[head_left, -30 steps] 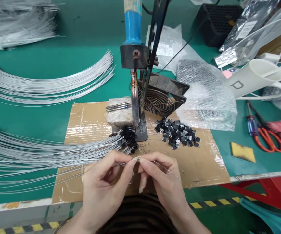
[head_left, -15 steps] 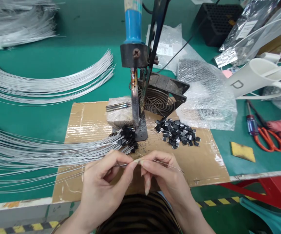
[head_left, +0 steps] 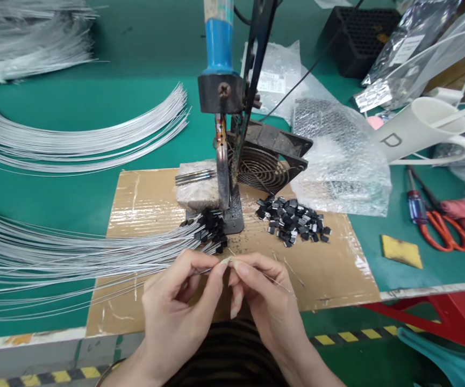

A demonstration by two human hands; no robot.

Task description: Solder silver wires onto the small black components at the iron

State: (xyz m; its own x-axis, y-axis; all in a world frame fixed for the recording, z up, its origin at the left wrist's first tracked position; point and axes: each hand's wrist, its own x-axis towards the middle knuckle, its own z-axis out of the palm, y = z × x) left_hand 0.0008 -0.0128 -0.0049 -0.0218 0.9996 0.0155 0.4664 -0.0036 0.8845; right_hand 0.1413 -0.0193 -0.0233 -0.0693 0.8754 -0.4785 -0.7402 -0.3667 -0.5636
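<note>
My left hand (head_left: 190,295) pinches the end of a thin grey cable between thumb and forefinger, above the cardboard's front part. Fingertip to fingertip with it, my right hand (head_left: 262,290) is closed in a pinch at the same spot, and a fine silvery wire (head_left: 270,278) runs out across its fingers. What lies right between the fingertips is too small to make out. Just beyond my left hand lies a bundle of grey cables (head_left: 135,250) with black connectors (head_left: 212,228) on their ends. A heap of loose black connectors (head_left: 294,220) lies beyond my right hand.
A soldering iron (head_left: 221,48) hangs tip-down on a stand above the cardboard sheet (head_left: 337,269). Behind it are a fan (head_left: 262,166) and a wrapped block (head_left: 195,196). Rightward lie bubble wrap (head_left: 341,156), a white mug (head_left: 409,131), a yellow sponge (head_left: 401,251) and red-handled scissors (head_left: 444,231).
My right hand has shifted slightly left and down, uncovering thin wire pieces on the cardboard beside it. Both hands keep their pinch at nearly the same place.
</note>
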